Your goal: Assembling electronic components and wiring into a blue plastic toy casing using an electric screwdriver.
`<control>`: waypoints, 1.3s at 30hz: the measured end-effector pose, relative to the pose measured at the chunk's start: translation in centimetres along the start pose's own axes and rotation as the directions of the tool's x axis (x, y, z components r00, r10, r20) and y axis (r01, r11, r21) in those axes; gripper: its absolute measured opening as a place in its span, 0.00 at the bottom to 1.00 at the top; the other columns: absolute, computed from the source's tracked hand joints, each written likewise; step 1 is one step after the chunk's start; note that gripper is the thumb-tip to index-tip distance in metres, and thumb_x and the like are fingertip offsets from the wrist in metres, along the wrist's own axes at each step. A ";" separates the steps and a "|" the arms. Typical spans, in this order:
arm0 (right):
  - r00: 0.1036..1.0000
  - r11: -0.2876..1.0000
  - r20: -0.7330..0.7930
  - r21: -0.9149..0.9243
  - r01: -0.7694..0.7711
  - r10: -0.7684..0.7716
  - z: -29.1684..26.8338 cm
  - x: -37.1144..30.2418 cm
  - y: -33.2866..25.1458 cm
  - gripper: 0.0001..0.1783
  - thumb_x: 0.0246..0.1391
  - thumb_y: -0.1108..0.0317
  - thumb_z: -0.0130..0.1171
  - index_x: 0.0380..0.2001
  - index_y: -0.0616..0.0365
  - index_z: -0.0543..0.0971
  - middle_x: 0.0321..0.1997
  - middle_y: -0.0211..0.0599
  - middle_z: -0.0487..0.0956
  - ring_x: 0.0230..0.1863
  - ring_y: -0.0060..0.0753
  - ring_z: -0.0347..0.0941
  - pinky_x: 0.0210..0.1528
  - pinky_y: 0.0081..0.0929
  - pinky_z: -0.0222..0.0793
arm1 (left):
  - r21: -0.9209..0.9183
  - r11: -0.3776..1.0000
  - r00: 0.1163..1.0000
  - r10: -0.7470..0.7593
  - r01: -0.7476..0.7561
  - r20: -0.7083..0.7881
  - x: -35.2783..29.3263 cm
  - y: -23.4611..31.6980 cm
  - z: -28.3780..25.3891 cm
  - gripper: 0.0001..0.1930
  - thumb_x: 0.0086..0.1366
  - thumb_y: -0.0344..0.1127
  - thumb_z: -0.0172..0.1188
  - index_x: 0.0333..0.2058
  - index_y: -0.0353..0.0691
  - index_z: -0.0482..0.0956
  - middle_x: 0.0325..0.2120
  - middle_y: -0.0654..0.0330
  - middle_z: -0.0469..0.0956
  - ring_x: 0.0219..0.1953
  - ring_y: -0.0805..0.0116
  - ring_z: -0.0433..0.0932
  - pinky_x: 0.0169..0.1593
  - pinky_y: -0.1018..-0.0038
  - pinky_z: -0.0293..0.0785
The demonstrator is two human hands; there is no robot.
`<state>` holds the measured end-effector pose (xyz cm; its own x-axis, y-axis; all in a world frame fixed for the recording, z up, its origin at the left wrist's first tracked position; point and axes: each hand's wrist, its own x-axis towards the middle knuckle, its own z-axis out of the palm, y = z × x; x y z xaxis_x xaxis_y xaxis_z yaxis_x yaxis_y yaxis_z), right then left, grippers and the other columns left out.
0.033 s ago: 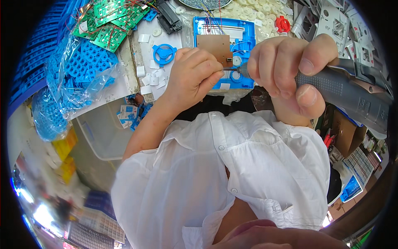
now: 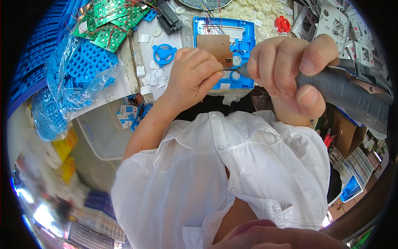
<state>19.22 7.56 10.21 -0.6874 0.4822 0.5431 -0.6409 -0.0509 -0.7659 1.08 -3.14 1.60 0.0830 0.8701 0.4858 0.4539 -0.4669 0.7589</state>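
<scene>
My right hand [image 2: 290,79] is wrapped around a grey electric screwdriver [image 2: 348,93] whose thin bit [image 2: 231,69] points left. My left hand [image 2: 195,76] has its fingertips pinched together at the tip of that bit; whether a screw sits between them is hidden. Both hands are over the lower edge of a blue plastic frame [image 2: 244,41] lying flat on the bench. A brown circuit board [image 2: 213,47] sits in the frame, with coloured wires running off its top.
Green circuit boards [image 2: 110,20] lie at the back left. Also on the left are a blue wheel-shaped part [image 2: 164,54] and a clear bag of blue grids [image 2: 83,70]. A red part [image 2: 282,24] and white plastic pieces [image 2: 331,20] are at the back right. A clear bin [image 2: 103,133] stands below the bench.
</scene>
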 end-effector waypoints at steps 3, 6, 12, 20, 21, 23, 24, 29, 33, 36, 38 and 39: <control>0.994 0.992 0.065 -0.097 -0.085 0.091 0.3 1.5 -1.4 0.15 0.64 0.59 0.60 0.46 0.44 0.66 0.22 0.20 0.70 0.21 0.20 0.66 0.23 0.24 0.63 | 0.010 1.000 1.000 0.013 -0.013 -0.009 -0.1 -0.1 0.3 0.07 0.59 0.32 0.69 0.36 0.45 0.80 0.33 0.66 0.78 0.37 0.63 0.76 0.48 0.65 0.63; 0.994 0.990 0.067 -0.117 -0.083 0.091 0.4 1.7 -1.5 0.15 0.64 0.59 0.61 0.46 0.44 0.66 0.21 0.20 0.70 0.20 0.20 0.66 0.23 0.24 0.62 | 0.010 1.000 0.999 0.023 -0.023 -0.031 -0.1 -0.1 0.4 0.08 0.58 0.32 0.69 0.36 0.45 0.80 0.33 0.67 0.78 0.37 0.64 0.76 0.48 0.64 0.63; 0.999 1.000 -0.044 -0.028 -0.009 0.008 0.7 0.3 -0.4 0.15 0.63 0.60 0.61 0.46 0.45 0.66 0.21 0.21 0.70 0.20 0.21 0.65 0.23 0.25 0.62 | 0.040 0.998 0.998 0.047 -0.045 -0.041 0.2 0.1 0.6 0.08 0.58 0.33 0.70 0.36 0.46 0.81 0.33 0.68 0.78 0.36 0.64 0.76 0.47 0.64 0.63; 0.984 0.972 -0.043 -0.150 -0.179 0.174 0.8 1.8 -1.3 0.15 0.61 0.64 0.62 0.45 0.49 0.67 0.20 0.25 0.67 0.19 0.23 0.64 0.25 0.28 0.63 | 0.307 0.944 0.992 0.121 -0.122 0.022 0.7 0.8 0.0 0.09 0.54 0.35 0.71 0.32 0.48 0.79 0.33 0.69 0.75 0.34 0.69 0.74 0.46 0.65 0.63; 0.986 0.978 -0.061 -0.130 -0.164 0.158 0.7 1.6 -1.1 0.15 0.61 0.64 0.62 0.45 0.50 0.67 0.20 0.26 0.67 0.19 0.23 0.64 0.25 0.28 0.63 | 0.318 0.940 0.992 0.127 -0.128 0.021 0.9 0.9 -0.1 0.09 0.54 0.35 0.71 0.31 0.48 0.79 0.33 0.69 0.75 0.33 0.69 0.74 0.46 0.65 0.63; 0.983 0.993 -0.159 -0.071 -0.099 0.087 1.0 0.2 0.5 0.15 0.61 0.64 0.62 0.45 0.50 0.67 0.20 0.26 0.66 0.19 0.23 0.64 0.26 0.28 0.63 | 0.357 0.925 0.991 0.132 -0.131 0.022 1.0 1.1 -0.1 0.09 0.54 0.35 0.71 0.30 0.48 0.78 0.32 0.69 0.75 0.33 0.69 0.74 0.45 0.66 0.63; 0.980 0.995 -0.190 -0.061 -0.080 0.067 1.1 0.0 0.9 0.15 0.61 0.65 0.62 0.45 0.50 0.67 0.20 0.26 0.66 0.19 0.23 0.64 0.26 0.29 0.63 | 0.368 0.921 0.991 0.129 -0.132 0.032 1.0 1.1 -0.2 0.08 0.54 0.35 0.70 0.30 0.48 0.78 0.31 0.69 0.75 0.33 0.69 0.74 0.45 0.66 0.63; 0.978 0.966 -0.185 -0.218 -0.136 0.097 1.2 1.5 0.2 0.13 0.62 0.66 0.60 0.44 0.52 0.67 0.20 0.29 0.66 0.19 0.24 0.63 0.26 0.29 0.63 | 0.404 0.911 0.997 0.061 -0.076 0.050 1.3 0.2 -1.4 0.07 0.58 0.36 0.70 0.29 0.48 0.79 0.27 0.69 0.75 0.31 0.67 0.74 0.44 0.66 0.64; 0.966 0.972 -0.258 -0.227 -0.054 -0.006 -1.5 1.0 2.8 0.13 0.61 0.71 0.60 0.41 0.55 0.65 0.21 0.32 0.67 0.19 0.24 0.63 0.24 0.28 0.64 | 0.222 0.944 0.958 -0.271 0.245 0.092 0.7 -0.9 -3.9 0.06 0.60 0.33 0.69 0.31 0.42 0.80 0.29 0.65 0.78 0.33 0.61 0.75 0.47 0.64 0.64; 0.931 0.970 -0.363 -0.232 -0.071 -0.018 -1.8 0.3 4.9 0.17 0.58 0.73 0.62 0.40 0.58 0.63 0.22 0.35 0.70 0.19 0.24 0.67 0.23 0.25 0.66 | 0.118 0.961 0.953 -0.267 0.252 0.142 1.0 -0.3 -3.1 0.06 0.59 0.34 0.70 0.31 0.44 0.81 0.30 0.65 0.80 0.36 0.63 0.77 0.52 0.64 0.62; 0.931 0.963 -0.365 -0.253 -0.095 -0.004 -1.6 0.4 4.9 0.16 0.58 0.73 0.62 0.40 0.58 0.63 0.23 0.36 0.71 0.19 0.24 0.67 0.24 0.24 0.67 | 0.235 0.961 0.973 -0.181 0.145 0.140 1.2 0.0 -2.1 0.06 0.59 0.34 0.70 0.31 0.45 0.81 0.31 0.66 0.81 0.39 0.64 0.79 0.56 0.62 0.60; 0.922 0.961 -0.386 -0.252 -0.117 0.011 -1.4 0.5 4.8 0.16 0.58 0.74 0.62 0.40 0.58 0.63 0.24 0.36 0.71 0.20 0.24 0.68 0.24 0.24 0.67 | 0.277 0.956 0.985 -0.137 0.102 0.109 1.1 0.0 -1.7 0.06 0.58 0.34 0.71 0.31 0.46 0.81 0.32 0.67 0.82 0.40 0.66 0.80 0.58 0.60 0.59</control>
<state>16.28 8.76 6.29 -0.5090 0.7820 0.3598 -0.4496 0.1148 -0.8858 -0.39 -2.42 2.88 0.1166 0.9377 0.3273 0.6876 -0.3140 0.6546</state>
